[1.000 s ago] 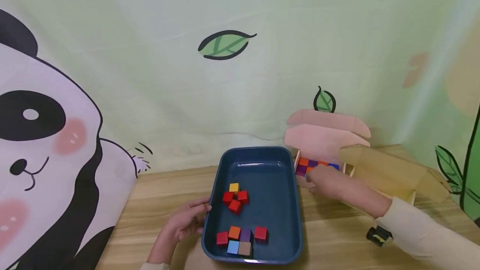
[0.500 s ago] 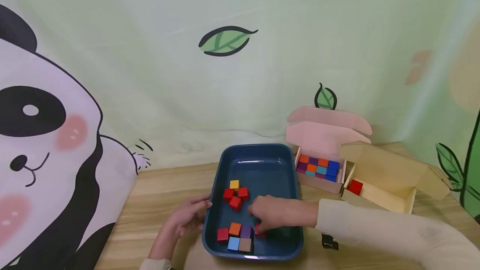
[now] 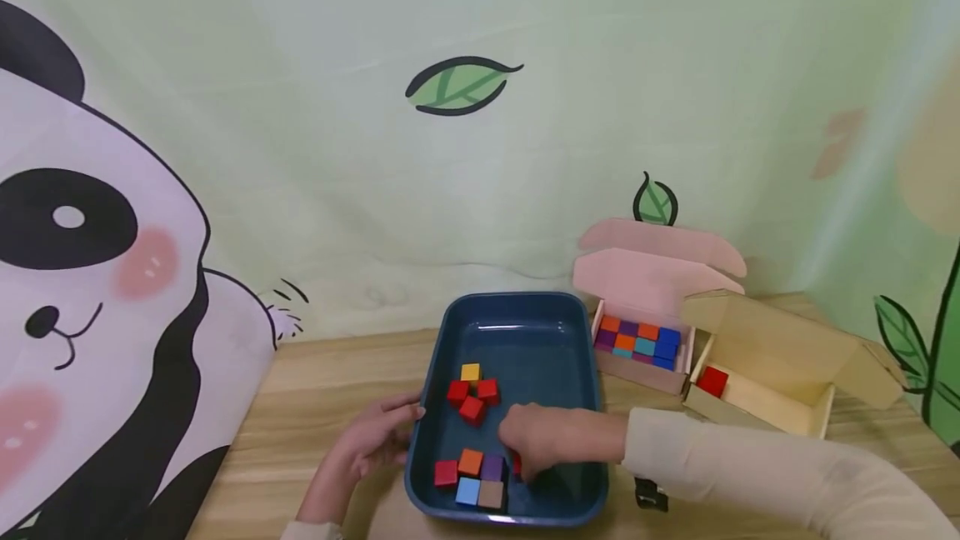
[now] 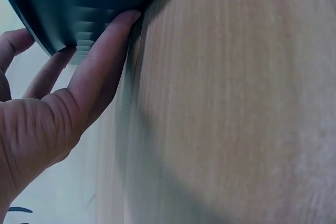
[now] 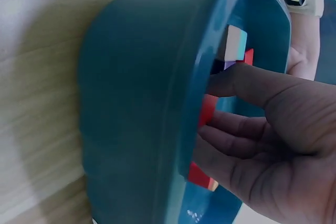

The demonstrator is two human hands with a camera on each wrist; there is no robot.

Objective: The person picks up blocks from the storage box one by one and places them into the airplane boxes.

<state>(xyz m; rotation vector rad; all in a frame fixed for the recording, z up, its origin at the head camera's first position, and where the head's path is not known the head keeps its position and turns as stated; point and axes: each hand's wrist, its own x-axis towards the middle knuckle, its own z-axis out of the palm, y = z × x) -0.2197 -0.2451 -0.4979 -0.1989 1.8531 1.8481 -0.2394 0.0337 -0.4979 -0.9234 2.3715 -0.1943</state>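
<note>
In the head view, my left hand [image 3: 375, 433] rests its fingers against the left side of a dark blue tray [image 3: 543, 348]. The left wrist view shows those fairly straight fingers [image 4: 100, 66] touching the tray's outer wall. My right hand [image 3: 551, 436] reaches into the tray's lower right part. Its thumb and fingers pinch a red cube [image 5: 208, 109], which the hand mostly hides from above. Left of it sit a purple cube [image 3: 492, 467], an orange cube [image 3: 471, 462], a light blue cube [image 3: 468, 491], a brown cube [image 3: 491, 494] and another red cube [image 3: 446, 473].
Farther up in the tray, a yellow cube [image 3: 471, 372] stands by several red cubes [image 3: 472, 411]. Right of the tray is an open pink box [image 3: 641, 369] with several coloured cubes. Beside it, an open tan box [image 3: 780, 411] contains red at its left end.
My right hand has left the pink box, come back to the tray and taken hold of the red cube at its lower right. The left hand stays at the tray's side.
</note>
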